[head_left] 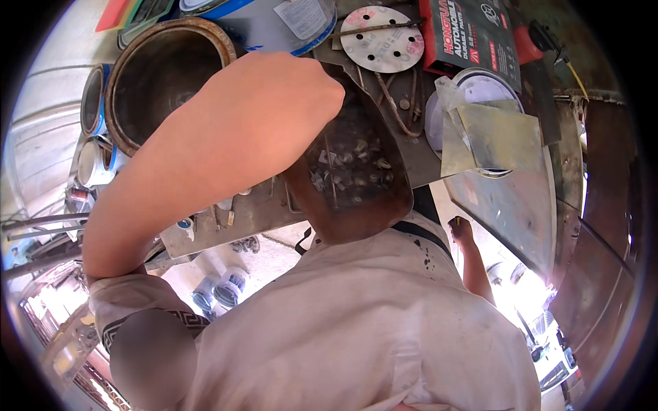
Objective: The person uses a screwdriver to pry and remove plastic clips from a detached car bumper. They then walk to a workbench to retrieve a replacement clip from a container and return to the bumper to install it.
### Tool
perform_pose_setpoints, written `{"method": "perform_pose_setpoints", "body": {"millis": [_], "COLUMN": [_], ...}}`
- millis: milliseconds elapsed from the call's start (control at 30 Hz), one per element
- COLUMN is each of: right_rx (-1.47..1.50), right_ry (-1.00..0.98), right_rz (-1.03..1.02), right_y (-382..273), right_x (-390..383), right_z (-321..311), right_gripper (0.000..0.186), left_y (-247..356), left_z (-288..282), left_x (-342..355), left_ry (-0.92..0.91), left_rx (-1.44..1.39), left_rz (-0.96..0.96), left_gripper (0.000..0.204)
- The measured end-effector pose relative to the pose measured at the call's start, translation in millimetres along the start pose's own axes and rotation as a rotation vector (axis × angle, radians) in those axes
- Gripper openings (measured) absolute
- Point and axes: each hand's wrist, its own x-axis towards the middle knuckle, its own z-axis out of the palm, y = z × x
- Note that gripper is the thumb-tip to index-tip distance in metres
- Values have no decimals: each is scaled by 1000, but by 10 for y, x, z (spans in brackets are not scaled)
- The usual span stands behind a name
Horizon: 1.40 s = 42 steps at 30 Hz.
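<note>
Head view: rusty-brown rectangular tray (343, 226), loose small parts inside, from centre toward 12 o'clock. Your left hand (307, 85) at 12, over tray's far-left edge, fingers hidden; grip cannot be told. Your right hand (462, 233), 3 o'clock, fingers curled, contents unclear.

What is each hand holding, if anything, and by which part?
The left hand seems to grip the brown tray by its far left edge, fingers hidden. The right hand is curled; whether it holds anything is unclear.
</note>
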Motion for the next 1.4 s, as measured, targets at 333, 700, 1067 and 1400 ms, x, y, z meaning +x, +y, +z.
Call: {"method": "perform_pose_setpoints", "body": {"millis": [333, 700, 1067, 1400], "right_rx": [-40, -80, -34, -44], "right_ry": [0, -6, 17, 16], "right_rz": [-45, -63, -47, -71], "right_y": [-176, 92, 129, 65], "right_x": [80, 210, 158, 174], "right_z": [-27, 138, 86, 7], "right_gripper": [21, 16, 17, 15], "left_y": [248, 233, 228, 174], "left_z": [333, 406, 364, -50], "left_x": [207, 244, 236, 23], "left_ry": [-336, -300, -335, -238], "left_rx": [124, 94, 64, -120], "left_rz": [-257, -323, -411, -232], "left_gripper": [6, 9, 15, 7]}}
